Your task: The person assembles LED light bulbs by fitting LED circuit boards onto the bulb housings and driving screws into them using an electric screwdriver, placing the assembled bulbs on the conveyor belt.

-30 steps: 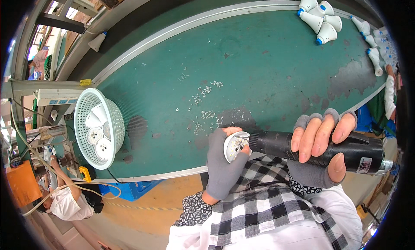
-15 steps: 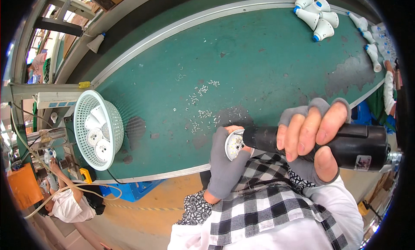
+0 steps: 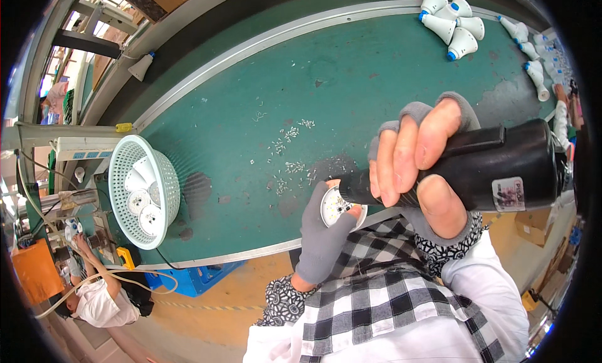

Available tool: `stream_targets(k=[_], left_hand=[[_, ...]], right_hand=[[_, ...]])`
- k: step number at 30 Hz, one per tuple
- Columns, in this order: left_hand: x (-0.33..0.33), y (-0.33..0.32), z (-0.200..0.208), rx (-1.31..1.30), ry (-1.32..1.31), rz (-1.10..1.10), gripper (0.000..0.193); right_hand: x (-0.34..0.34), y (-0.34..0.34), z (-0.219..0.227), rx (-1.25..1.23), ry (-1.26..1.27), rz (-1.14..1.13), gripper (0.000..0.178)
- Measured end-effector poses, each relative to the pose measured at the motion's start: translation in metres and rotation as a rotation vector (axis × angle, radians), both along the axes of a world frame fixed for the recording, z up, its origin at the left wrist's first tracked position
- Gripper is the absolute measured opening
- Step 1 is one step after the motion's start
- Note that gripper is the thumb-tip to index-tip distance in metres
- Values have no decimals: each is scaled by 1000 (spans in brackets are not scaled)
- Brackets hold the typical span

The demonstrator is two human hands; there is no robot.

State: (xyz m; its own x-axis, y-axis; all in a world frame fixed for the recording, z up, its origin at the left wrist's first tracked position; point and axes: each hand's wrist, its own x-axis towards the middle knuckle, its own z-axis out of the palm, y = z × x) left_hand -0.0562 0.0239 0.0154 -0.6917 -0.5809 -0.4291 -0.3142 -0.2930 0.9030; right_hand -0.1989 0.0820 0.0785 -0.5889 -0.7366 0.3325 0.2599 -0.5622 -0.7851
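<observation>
My left hand [image 3: 325, 241], in a grey fingerless glove, is closed around a white LED bulb [image 3: 333, 212], its round circuit board facing up. My right hand [image 3: 420, 165], gloved the same way, grips a black power screwdriver [image 3: 523, 153]. The tool's narrow nose lies over the board's upper edge. Whether its bit touches the board is hidden. Small white pieces [image 3: 295, 167] lie scattered on the green worktable [image 3: 244, 156] just beyond my left hand.
At the left stands a pale green perforated basket [image 3: 164, 212] with several bulb parts inside. A cluster of white bulbs [image 3: 463, 44] lies at the far right, with more bulbs [image 3: 537, 79] along the right edge. Another person [image 3: 106, 300] sits at the lower left.
My right hand and the screwdriver have moved up and left, and the tool now tilts more. Its nose has shifted toward the board's upper edge. My left hand still holds the bulb.
</observation>
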Motion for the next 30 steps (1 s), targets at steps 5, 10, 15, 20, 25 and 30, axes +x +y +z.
stream_targets(k=[5,10,15,20,25,30], left_hand=[[-1,1,-1,73,12,51,37],[7,-4,-11,196,51,41,39],[4,0,-1,223,110,108,40],[0,-5,3,166,70,-10,40],[12,-20,-8,171,221,291,43],[3,-17,-9,261,524,419,51]], right_hand=[[0,-11,-4,-17,1,-49,36],[-16,-17,-9,70,189,-28,36],[-12,-19,-2,130,289,-84,29],[-15,-22,6,108,261,-134,20],[-26,1,18,35,-174,-258,15],[12,8,-18,802,-155,190,55]])
